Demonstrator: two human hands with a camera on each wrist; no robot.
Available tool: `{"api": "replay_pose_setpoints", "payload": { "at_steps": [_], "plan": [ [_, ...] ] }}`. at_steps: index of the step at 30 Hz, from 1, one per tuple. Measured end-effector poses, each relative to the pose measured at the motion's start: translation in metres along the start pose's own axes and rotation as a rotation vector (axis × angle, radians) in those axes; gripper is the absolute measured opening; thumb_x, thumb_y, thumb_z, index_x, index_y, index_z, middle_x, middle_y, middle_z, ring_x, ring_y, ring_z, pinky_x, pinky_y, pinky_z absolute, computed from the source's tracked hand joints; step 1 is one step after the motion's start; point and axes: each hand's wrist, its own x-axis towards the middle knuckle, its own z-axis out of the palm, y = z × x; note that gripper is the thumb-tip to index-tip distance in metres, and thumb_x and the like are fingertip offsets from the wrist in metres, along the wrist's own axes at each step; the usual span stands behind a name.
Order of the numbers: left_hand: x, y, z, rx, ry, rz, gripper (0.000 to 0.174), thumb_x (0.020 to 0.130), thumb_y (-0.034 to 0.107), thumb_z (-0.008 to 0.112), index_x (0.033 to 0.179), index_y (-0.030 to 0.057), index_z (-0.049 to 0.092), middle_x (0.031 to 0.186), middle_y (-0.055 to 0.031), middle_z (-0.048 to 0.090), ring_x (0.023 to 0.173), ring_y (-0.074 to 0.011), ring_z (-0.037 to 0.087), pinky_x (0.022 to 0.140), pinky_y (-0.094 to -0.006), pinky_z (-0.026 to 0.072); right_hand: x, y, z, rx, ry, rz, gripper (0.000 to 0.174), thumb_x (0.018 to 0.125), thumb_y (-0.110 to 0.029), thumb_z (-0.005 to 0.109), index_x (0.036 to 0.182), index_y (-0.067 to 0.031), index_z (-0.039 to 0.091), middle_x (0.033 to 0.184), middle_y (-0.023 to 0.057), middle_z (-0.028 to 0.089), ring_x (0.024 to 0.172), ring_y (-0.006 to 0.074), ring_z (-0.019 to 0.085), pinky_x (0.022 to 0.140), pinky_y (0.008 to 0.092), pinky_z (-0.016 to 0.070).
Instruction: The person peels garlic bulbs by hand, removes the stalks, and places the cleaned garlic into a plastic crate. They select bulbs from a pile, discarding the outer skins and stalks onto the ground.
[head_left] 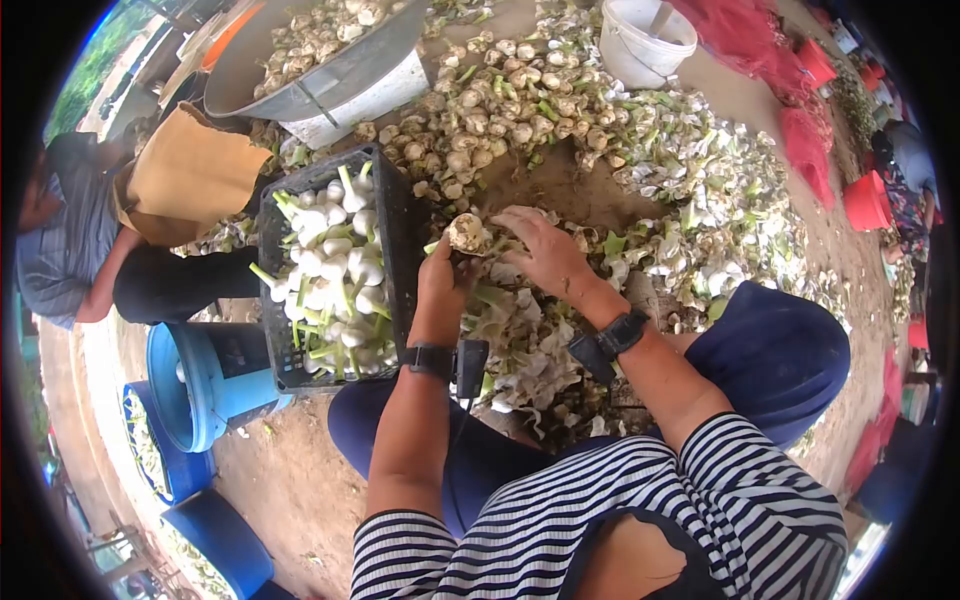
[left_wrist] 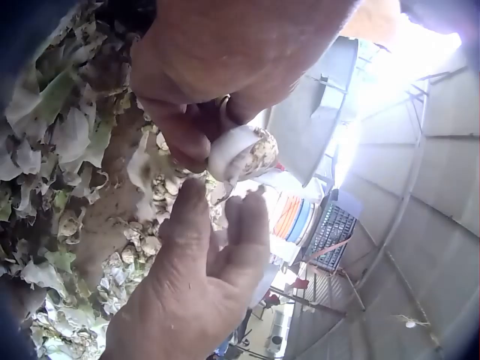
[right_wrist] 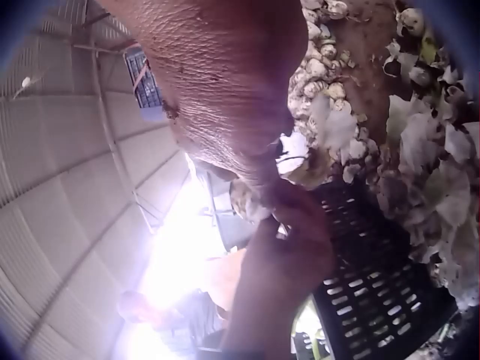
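My left hand (head_left: 440, 285) grips a garlic bulb (head_left: 466, 233) beside the black crate's right side. In the left wrist view, the bulb (left_wrist: 244, 154) shows smooth white skin on one side and a brown, rough root end on the other. A thin flap of skin hangs from it toward my right hand (left_wrist: 191, 274), whose thumb and fingers are spread just below it. From the right wrist view, the right hand (right_wrist: 225, 90) covers much of the bulb, and the left fingers hold it from below. The black crate (head_left: 397, 215) is filled with white, trimmed garlic bulbs (head_left: 340, 255).
Unpeeled garlic (head_left: 490, 110) is heaped ahead, with peeled skins (head_left: 720, 190) spread right and between my legs. A metal tub (head_left: 330, 75) stands front left and a white bucket (head_left: 640, 50) ahead. Blue buckets (head_left: 205, 430) stand left, near a seated person (head_left: 75, 230).
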Motion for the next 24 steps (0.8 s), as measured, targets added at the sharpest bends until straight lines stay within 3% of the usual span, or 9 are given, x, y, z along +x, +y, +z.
{"api": "replay_pose_setpoints", "payload": {
  "at_steps": [5, 8, 11, 12, 15, 16, 19, 20, 24],
  "plan": [
    [-0.006, -0.01, 0.007, 0.127, -0.08, -0.045, 0.028, 0.099, 0.031, 0.05, 0.108, 0.0067, 0.062, 0.091, -0.0028, 0.065, 0.07, -0.0123, 0.061, 0.056, -0.0241, 0.0501, 0.011, -0.026, 0.004, 0.116, 0.068, -0.093, 0.027, 0.082, -0.011, 0.068, 0.108, -0.0113, 0.062, 0.1, 0.0068, 0.06, 0.089, 0.0288, 0.062, 0.08, 0.0368, 0.0524],
    [-0.008, -0.009, 0.006, 0.16, -0.083, -0.008, 0.023, 0.098, 0.026, 0.053, 0.106, 0.0063, 0.062, 0.091, -0.0024, 0.065, 0.071, -0.0124, 0.062, 0.056, -0.0241, 0.0512, 0.013, -0.019, 0.006, 0.345, 0.026, 0.032, 0.022, 0.085, -0.01, 0.068, 0.106, -0.0073, 0.062, 0.095, 0.0047, 0.062, 0.086, 0.0212, 0.063, 0.076, 0.031, 0.053],
    [-0.014, -0.002, 0.019, 0.135, -0.068, 0.042, 0.021, 0.097, 0.024, 0.055, 0.107, 0.0052, 0.061, 0.092, -0.0027, 0.066, 0.071, -0.0125, 0.064, 0.054, -0.0234, 0.0516, 0.016, 0.004, 0.017, 1.471, 0.234, 0.558, 0.017, 0.091, -0.012, 0.064, 0.106, -0.0042, 0.062, 0.092, 0.0037, 0.064, 0.082, 0.0132, 0.062, 0.072, 0.0248, 0.0527],
    [-0.018, 0.0, 0.023, 0.122, -0.053, 0.053, 0.021, 0.097, 0.023, 0.056, 0.107, 0.0049, 0.061, 0.092, -0.0028, 0.066, 0.071, -0.0124, 0.064, 0.053, -0.0231, 0.0516, 0.018, 0.018, 0.017, 1.641, 0.419, 0.672, 0.014, 0.096, -0.014, 0.059, 0.102, -0.0025, 0.062, 0.096, 0.004, 0.065, 0.082, 0.0112, 0.063, 0.073, 0.025, 0.0518],
    [-0.024, 0.003, 0.026, 0.161, -0.038, 0.131, 0.02, 0.097, 0.023, 0.057, 0.103, 0.0043, 0.062, 0.09, -0.0037, 0.066, 0.071, -0.013, 0.064, 0.056, -0.0245, 0.0536, 0.013, 0.024, 0.008, 1.222, 0.267, 0.651, 0.018, 0.097, -0.014, 0.056, 0.108, -0.003, 0.063, 0.1, 0.0034, 0.067, 0.082, 0.0113, 0.064, 0.072, 0.026, 0.0532],
    [-0.021, 0.004, 0.024, 0.199, -0.013, 0.167, 0.023, 0.096, 0.024, 0.057, 0.103, 0.0025, 0.061, 0.092, -0.0048, 0.066, 0.072, -0.0137, 0.064, 0.058, -0.0261, 0.0548, 0.015, 0.023, 0.008, 0.741, 0.093, 0.625, 0.025, 0.095, -0.016, 0.057, 0.116, -0.0055, 0.062, 0.11, 0.0097, 0.068, 0.086, 0.018, 0.067, 0.07, 0.0298, 0.054],
    [-0.013, -0.002, 0.015, 0.305, 0.046, 0.242, 0.028, 0.095, 0.025, 0.059, 0.101, -0.0014, 0.059, 0.094, -0.007, 0.064, 0.073, -0.0144, 0.063, 0.061, -0.0286, 0.0555, 0.007, 0.003, 0.009, -0.031, 0.215, 0.14, 0.031, 0.09, -0.019, 0.06, 0.119, -0.0084, 0.062, 0.103, 0.0155, 0.068, 0.083, 0.0288, 0.068, 0.068, 0.0366, 0.0535],
    [-0.012, -0.002, 0.015, 0.333, 0.049, 0.258, 0.028, 0.094, 0.025, 0.06, 0.099, -0.0018, 0.059, 0.094, -0.007, 0.064, 0.071, -0.0137, 0.062, 0.06, -0.028, 0.054, 0.01, -0.015, 0.0, 0.111, 0.152, 0.307, 0.028, 0.087, -0.023, 0.062, 0.111, -0.0075, 0.065, 0.087, 0.0182, 0.067, 0.078, 0.0369, 0.064, 0.067, 0.0423, 0.0518],
    [-0.014, -0.009, 0.018, 0.58, 0.067, 0.5, 0.025, 0.092, 0.022, 0.064, 0.093, -0.0021, 0.058, 0.089, -0.008, 0.062, 0.07, -0.0151, 0.057, 0.061, -0.0294, 0.0478, 0.018, -0.033, -0.001, 0.024, 0.048, 0.317, 0.022, 0.088, -0.025, 0.06, 0.096, -0.0062, 0.066, 0.074, 0.0167, 0.066, 0.072, 0.0381, 0.064, 0.064, 0.0459, 0.0502]
  ]
}}
